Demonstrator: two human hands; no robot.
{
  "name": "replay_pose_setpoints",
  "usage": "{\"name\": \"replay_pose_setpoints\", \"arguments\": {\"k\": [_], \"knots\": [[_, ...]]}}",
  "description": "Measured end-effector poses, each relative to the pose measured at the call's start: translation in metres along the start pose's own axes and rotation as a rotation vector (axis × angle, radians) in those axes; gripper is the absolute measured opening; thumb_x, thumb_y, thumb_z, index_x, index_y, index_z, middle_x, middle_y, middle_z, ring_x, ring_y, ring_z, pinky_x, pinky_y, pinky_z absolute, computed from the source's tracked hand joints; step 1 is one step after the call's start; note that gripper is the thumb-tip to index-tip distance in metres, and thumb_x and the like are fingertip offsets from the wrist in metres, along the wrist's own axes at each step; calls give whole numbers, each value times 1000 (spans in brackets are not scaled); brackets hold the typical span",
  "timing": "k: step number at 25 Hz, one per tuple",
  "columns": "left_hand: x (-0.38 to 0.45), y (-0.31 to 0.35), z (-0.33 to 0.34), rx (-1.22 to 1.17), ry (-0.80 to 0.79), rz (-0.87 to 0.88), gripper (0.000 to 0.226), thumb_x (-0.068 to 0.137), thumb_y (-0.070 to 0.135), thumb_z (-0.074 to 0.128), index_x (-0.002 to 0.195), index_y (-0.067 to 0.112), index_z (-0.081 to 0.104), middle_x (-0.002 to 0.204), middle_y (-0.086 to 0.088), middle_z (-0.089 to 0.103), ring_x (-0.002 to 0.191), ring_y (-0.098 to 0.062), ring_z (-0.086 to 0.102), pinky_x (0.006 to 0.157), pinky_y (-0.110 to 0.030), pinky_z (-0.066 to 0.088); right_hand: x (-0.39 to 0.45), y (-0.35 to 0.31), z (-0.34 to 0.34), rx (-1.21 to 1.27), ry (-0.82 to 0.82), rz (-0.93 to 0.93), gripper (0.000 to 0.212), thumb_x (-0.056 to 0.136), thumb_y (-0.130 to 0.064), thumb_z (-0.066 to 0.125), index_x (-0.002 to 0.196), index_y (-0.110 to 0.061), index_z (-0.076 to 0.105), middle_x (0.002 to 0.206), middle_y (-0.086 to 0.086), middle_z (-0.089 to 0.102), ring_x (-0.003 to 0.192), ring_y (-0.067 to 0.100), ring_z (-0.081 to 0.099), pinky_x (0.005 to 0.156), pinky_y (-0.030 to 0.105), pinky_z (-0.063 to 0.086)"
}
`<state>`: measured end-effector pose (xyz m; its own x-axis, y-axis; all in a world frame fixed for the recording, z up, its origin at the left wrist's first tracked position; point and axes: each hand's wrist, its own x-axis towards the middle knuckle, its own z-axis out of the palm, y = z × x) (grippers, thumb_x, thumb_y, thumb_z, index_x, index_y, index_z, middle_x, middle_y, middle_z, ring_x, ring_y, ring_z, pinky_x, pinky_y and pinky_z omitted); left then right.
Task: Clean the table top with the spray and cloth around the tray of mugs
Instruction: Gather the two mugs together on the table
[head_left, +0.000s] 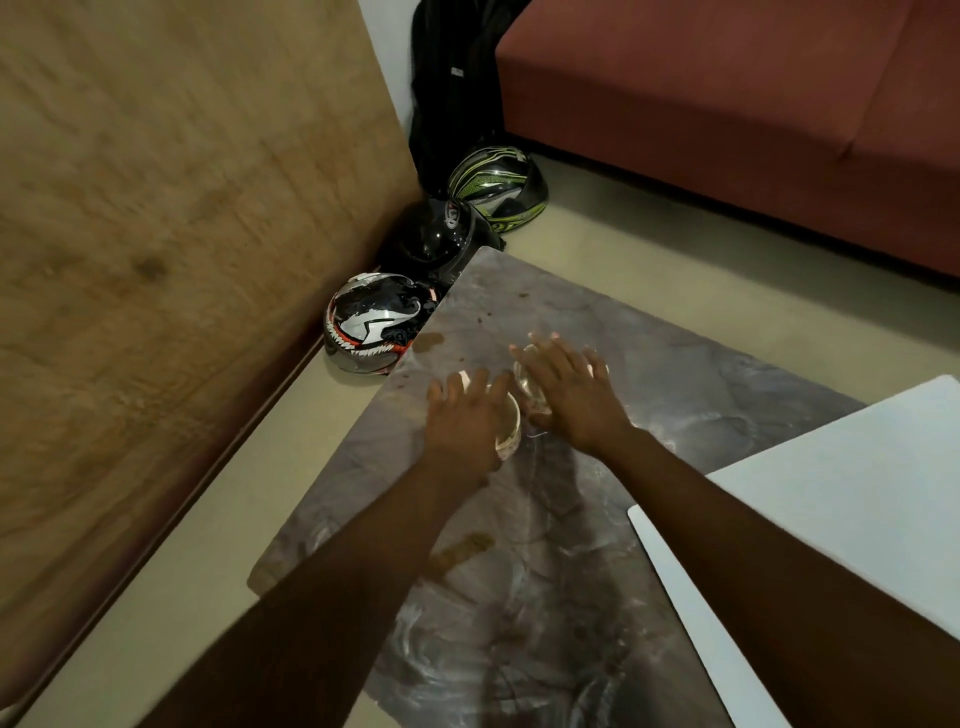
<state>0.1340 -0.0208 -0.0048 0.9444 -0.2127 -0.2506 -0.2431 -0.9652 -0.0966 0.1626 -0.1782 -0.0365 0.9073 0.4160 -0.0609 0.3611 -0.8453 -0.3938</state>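
Fingers of both hands are spread, L hand (460, 421) draped over a pale mug (506, 423) and R hand (566, 392) over a clear cup (530, 387), grip blurred so can't tell, prob to clear them off the stained marble table (675, 395); white tray (831, 499) lies at right, no spray or cloth in view.

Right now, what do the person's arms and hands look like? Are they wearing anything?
Both arms are bare up to the edge of the picture: no sleeves show. The left hand and the right hand wear no gloves, and I can see no rings, watch or bracelet. The picture is a little blurry, so tiny details might hide.
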Motion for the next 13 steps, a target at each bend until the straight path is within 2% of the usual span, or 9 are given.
{"name": "replay_pose_setpoints", "arguments": {"k": [2, 5, 6, 8, 10, 13], "knots": [[-5, 2, -17, -84, 47, -67, 105, 67, 54, 78, 150, 26, 20, 151, -1, 31, 130, -30, 39, 105, -47, 28, -17, -4, -8, 95, 153, 13, 74, 82, -30, 71, 145, -19, 34, 152, 8, 33, 141, 29, 26, 109, 54, 19], [-13, 11, -24, -265, 171, -92, 98, 67, 58, 76, 148, 26, 31, 149, -2, 39, 131, -31, 42, 102, -49, 32, -58, 4, -13, 187, 290, 172, 63, 83, -29, 70, 139, -14, 44, 144, 8, 44, 134, 27, 39, 102, 47, 29], [-14, 14, -18, -274, 197, -82, 95, 68, 61, 74, 147, 28, 34, 149, -4, 41, 132, -33, 43, 102, -53, 32, -73, 10, -10, 212, 296, 243, 61, 84, -29, 69, 138, -14, 45, 143, 9, 45, 132, 27, 41, 101, 46, 31], [-9, 23, 0, -202, 179, -21, 89, 74, 71, 61, 149, 36, 28, 155, -4, 35, 141, -36, 34, 106, -65, 26, -107, 27, 4, 244, 273, 348, 59, 84, -28, 69, 136, -12, 46, 141, 12, 47, 129, 30, 45, 100, 47, 35], [-2, 24, 17, -140, 119, 10, 82, 81, 75, 47, 150, 45, 16, 161, -3, 24, 147, -37, 22, 108, -72, 16, -127, 35, 21, 241, 234, 345, 59, 82, -25, 72, 133, -9, 49, 136, 15, 51, 121, 34, 52, 97, 49, 43], [1, 19, 30, -118, 92, -29, 77, 84, 70, 47, 151, 45, 16, 162, -6, 20, 148, -38, 18, 109, -71, 14, -102, 17, 31, 303, 276, 287, 52, 83, -18, 71, 129, -7, 51, 130, 17, 54, 112, 35, 57, 90, 47, 49]]}}
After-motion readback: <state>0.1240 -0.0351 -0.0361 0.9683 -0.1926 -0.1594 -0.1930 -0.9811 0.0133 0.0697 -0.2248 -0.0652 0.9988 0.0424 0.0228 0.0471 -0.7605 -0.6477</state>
